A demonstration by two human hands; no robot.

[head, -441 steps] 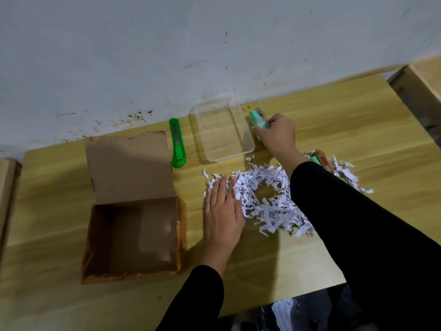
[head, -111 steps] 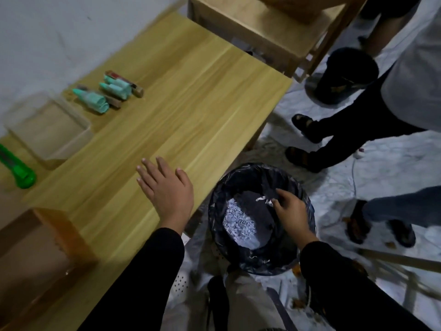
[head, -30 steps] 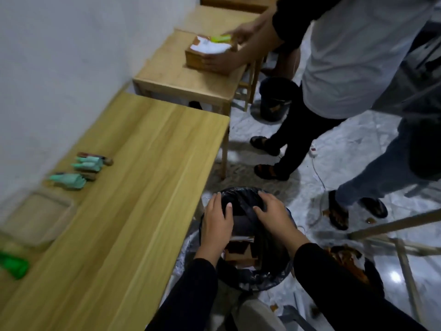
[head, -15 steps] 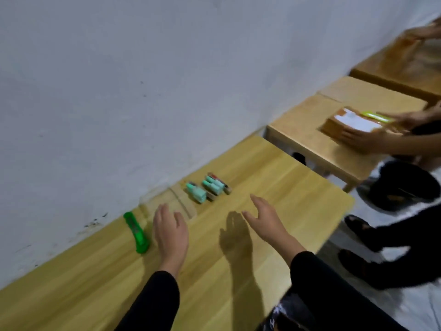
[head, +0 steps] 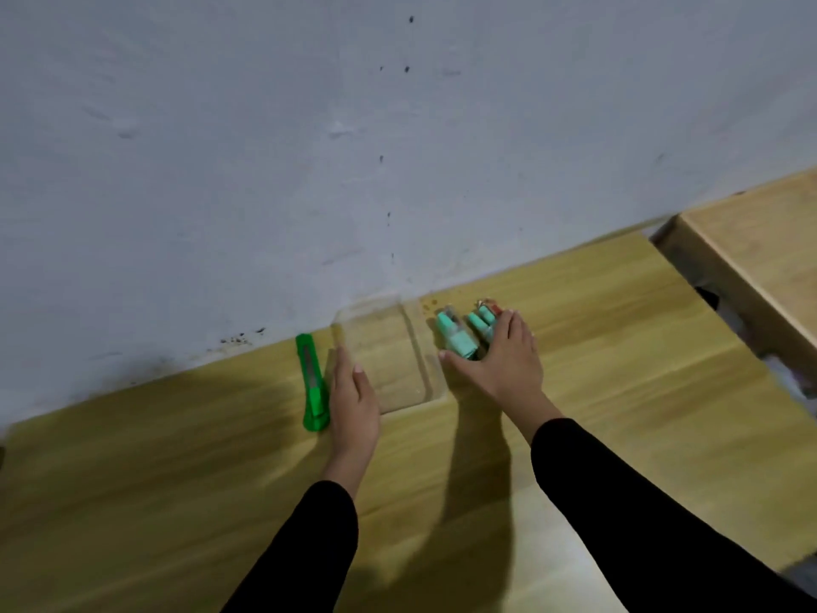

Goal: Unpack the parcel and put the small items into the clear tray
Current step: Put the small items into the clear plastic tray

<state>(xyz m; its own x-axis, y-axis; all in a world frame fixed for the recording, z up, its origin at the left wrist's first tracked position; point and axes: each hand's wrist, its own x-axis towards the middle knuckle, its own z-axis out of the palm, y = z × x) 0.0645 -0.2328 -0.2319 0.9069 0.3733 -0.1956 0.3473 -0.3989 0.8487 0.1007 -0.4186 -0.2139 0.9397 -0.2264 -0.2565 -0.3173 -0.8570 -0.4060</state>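
While left hand point(head: 353, 393) lies flat by clear tray point(head: 389, 393), right hand point(head: 508, 360) grip spreads open over teal items point(head: 455, 338); no legible writing.

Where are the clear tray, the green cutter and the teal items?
clear tray point(head: 389, 360): head view, its bare floor.
green cutter point(head: 313, 382): head view, mid-body.
teal items point(head: 455, 336): head view, the largest teal piece.

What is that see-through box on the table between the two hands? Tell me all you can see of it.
The clear tray is a shallow, rectangular container of transparent plastic, open on top and seemingly empty, so the wooden table shows through it. It sits flat near the wall. The left hand rests against its left side; the right hand lies just past its right wall, over the small teal items.
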